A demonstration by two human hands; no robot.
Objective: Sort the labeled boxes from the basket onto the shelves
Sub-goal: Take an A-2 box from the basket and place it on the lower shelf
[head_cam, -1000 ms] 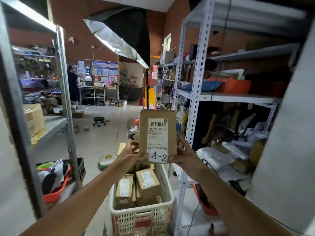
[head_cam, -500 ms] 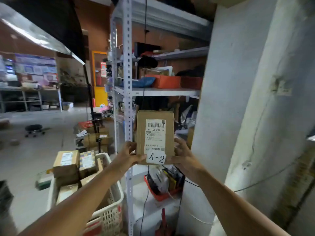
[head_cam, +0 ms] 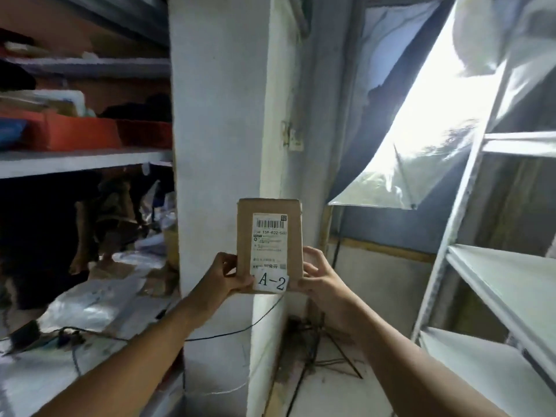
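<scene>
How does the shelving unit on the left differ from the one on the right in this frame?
The left shelving unit is crowded: orange trays on one level, bags and parcels below. The right shelving unit shows bare white boards. The left one sits in shadow, while the right one is brightly lit. Both flank the pillar behind the box that is held up.

— What is the person wearing on the arms?

— Nothing that shows. Both forearms are bare from the lower edge of the view up to the wrists — no sleeve or cuff in sight.

— Anything on the hands?

— The left hand (head_cam: pixel 221 278) and the right hand (head_cam: pixel 320 276) are bare too: no gloves. I see no rings, watch or bands — though the fingers are slightly blurred.
</scene>
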